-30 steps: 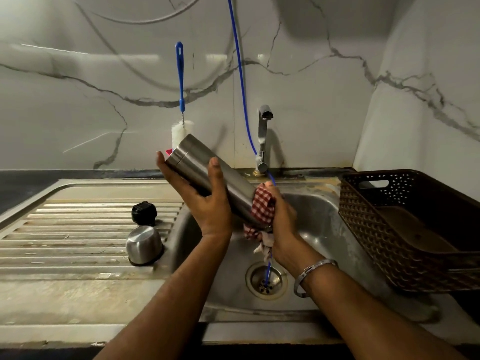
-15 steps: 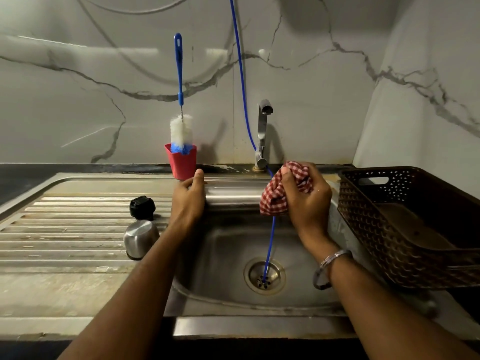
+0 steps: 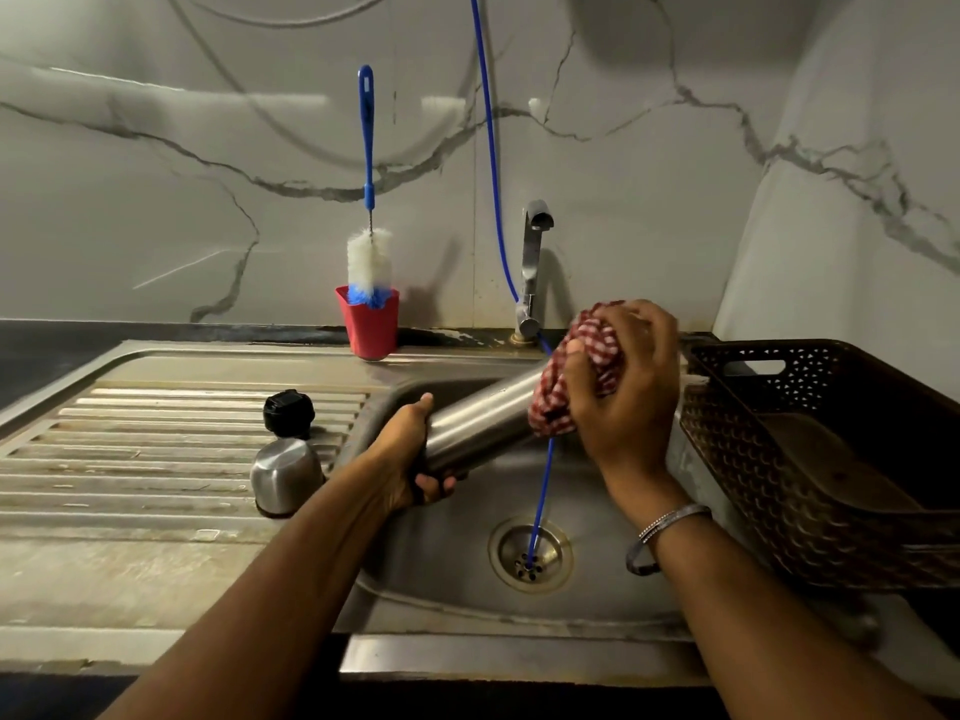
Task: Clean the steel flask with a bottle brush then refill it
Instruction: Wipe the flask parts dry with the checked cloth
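Now I see, in the middle of the frame, the long cylindrical steel flask (image 3: 483, 418) held above the basin of the stainless steel sink (image 3: 441, 579), tilted so that its right end is higher. My left hand (image 3: 410, 459) grips the lower left end, with the fingers curled under it and the thumb on top. My right hand (image 3: 623, 387) is clamped on a red and white checked cloth (image 3: 550, 407), which is bunched around the upper right end of the flask; the fingers wrap over the cloth. A thin metal bangle (image 3: 665, 532) sits on the right wrist.

At the left of the basin, on the ribbed draining board (image 3: 130, 449), stands a small rounded steel cup (image 3: 285, 475), and just behind it a black round cap (image 3: 289, 414). In the upper middle, against the marble wall, a blue-handled bottle brush with white bristles (image 3: 369, 241) stands upright in a red plastic cup (image 3: 370, 324). To the right of it is the steel tap (image 3: 532, 262). A thin blue hose (image 3: 493, 163) comes down from the top of the frame, passes behind the flask, and its end goes into the round drain (image 3: 530, 556). At the right edge, a brown perforated plastic basket (image 3: 821, 459) sits beside the sink, just beside my right hand.
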